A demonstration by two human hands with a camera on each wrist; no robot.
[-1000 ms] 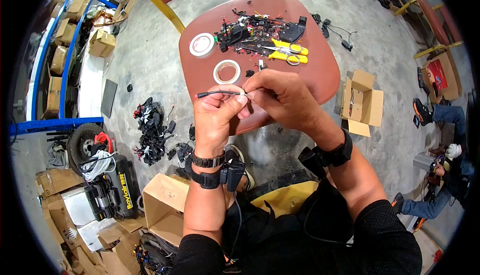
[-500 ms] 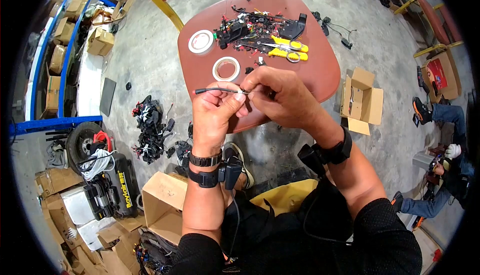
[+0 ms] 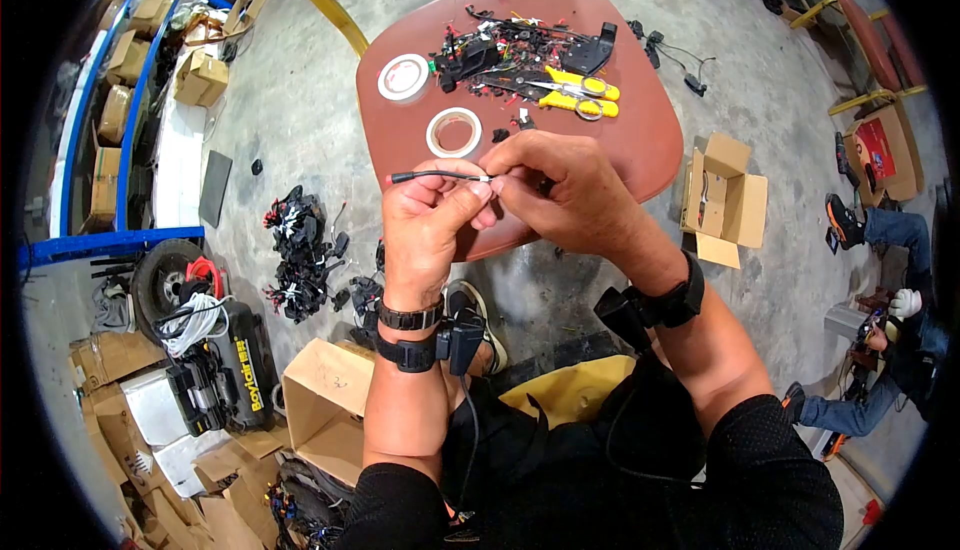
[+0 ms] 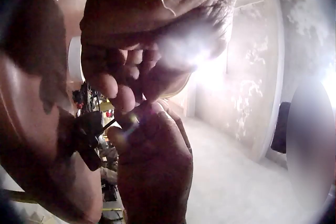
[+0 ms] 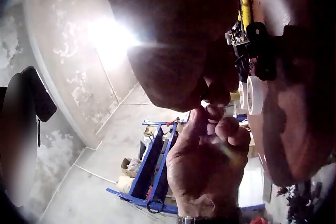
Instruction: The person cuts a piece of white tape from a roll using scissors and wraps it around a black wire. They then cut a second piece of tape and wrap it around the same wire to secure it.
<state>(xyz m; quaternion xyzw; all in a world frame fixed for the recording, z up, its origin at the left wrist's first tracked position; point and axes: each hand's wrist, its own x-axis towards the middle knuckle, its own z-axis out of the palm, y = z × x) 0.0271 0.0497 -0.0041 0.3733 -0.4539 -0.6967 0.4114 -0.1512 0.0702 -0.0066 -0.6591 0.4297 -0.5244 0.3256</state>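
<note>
In the head view a short black cable lies across the fingers of the left hand, which pinches it near its right end between thumb and forefinger. Touching that end, the right hand has thumb and forefinger pinched together at a small pale piece by the cable; the exact grip is hidden. Both hands meet over the near edge of the red-brown chair seat. In the right wrist view the left hand meets the dark right hand fingertip to fingertip.
On the seat are two tape rolls, yellow-handled scissors and a heap of black and red connectors. An open carton stands on the floor at right, with a black cable pile and another carton at left.
Both hands have shifted very slightly up and left with the cable, their fingertips still together. The seat and its contents have moved a little within the head view.
</note>
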